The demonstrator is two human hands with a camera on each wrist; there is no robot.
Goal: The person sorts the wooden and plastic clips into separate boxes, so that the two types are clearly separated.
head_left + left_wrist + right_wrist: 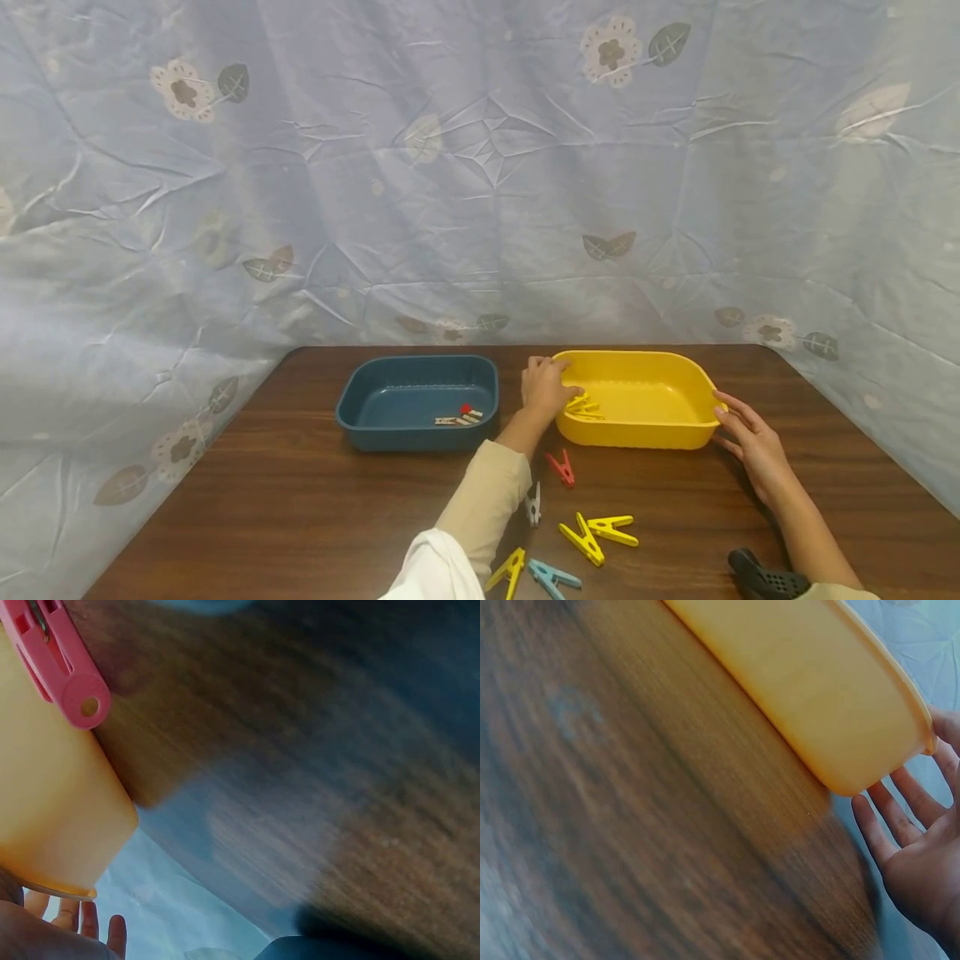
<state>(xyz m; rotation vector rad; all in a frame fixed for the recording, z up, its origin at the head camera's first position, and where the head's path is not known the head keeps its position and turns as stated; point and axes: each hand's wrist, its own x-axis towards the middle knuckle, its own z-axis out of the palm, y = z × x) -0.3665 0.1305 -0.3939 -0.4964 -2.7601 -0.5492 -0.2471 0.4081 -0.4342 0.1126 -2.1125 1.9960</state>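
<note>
A yellow basin (pixel 637 435) stands at the back right of the table, between both hands. At its left rim, my left hand (pixel 543 387) grips the edge, the thumb reaching inside. On the opposite end, my right hand (pixel 759 450) holds the rim, with its thumb over the edge and its fingers against the outer wall (pixel 855 712). Yellow clothespins (pixel 583 407) lie inside the basin near the left thumb. Just in front of the basin is a red clothespin (pixel 561 468), seen large and pinkish in the left wrist view.
Left of the yellow basin stands a blue basin (pixel 416 439) holding small wooden clothespins (pixel 456 421) and a red piece. Nearer lie a white clothespin (pixel 533 505), several yellow clothespins (pixel 582 540) and a light-blue clothespin (pixel 553 577). A black strap-like device (pixel 767 578) is beside the right forearm.
</note>
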